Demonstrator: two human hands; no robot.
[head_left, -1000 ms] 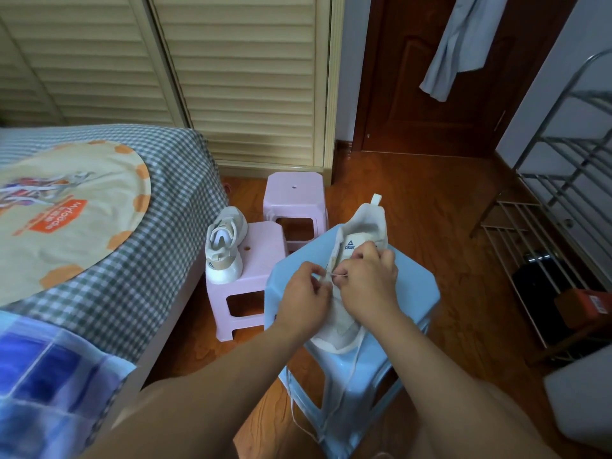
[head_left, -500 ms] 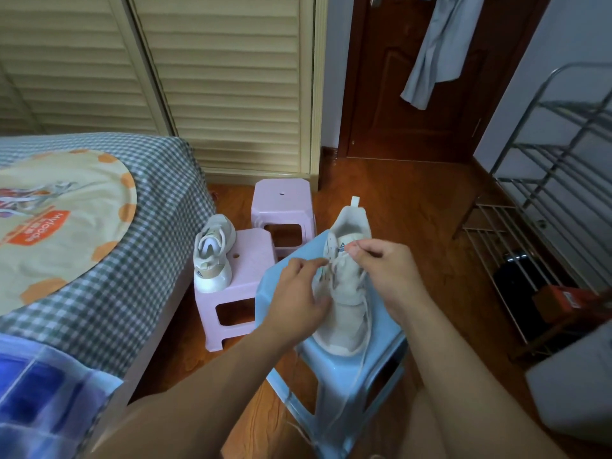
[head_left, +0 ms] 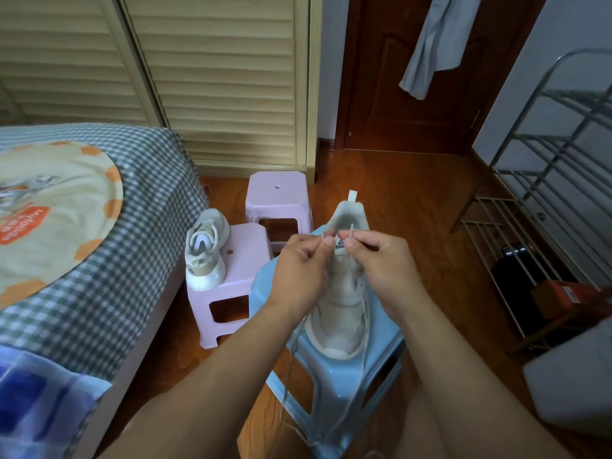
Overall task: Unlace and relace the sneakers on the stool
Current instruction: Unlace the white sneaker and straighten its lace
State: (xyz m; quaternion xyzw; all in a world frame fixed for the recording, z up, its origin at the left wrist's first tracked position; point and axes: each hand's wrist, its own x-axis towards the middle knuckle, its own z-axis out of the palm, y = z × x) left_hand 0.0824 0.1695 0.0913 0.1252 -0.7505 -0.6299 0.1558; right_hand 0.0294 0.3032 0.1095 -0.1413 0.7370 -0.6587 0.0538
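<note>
Both hands are raised above the tongue of the white sneaker (head_left: 341, 313). The left hand (head_left: 299, 273) pinches one end of the white shoelace (head_left: 353, 389) between thumb and forefinger; the remaining fingers are curled. The right hand (head_left: 385, 270) pinches the other lace end in the same manner. The two lace tips project upward, just beside each other, in front of the tongue logo. Slack lace hangs from the sneaker over the near edge of the blue stool (head_left: 381, 356) toward the floor.

The sneaker rests on the blue stool, toe toward the person, heel tab away. A second white sneaker (head_left: 205, 250) stands on a pink stool (head_left: 245, 266) to the left, near the bed (head_left: 109, 260). Another pink stool (head_left: 278, 197) stands behind it. A metal shoe rack (head_left: 543, 207) stands at the right, against the wall.
</note>
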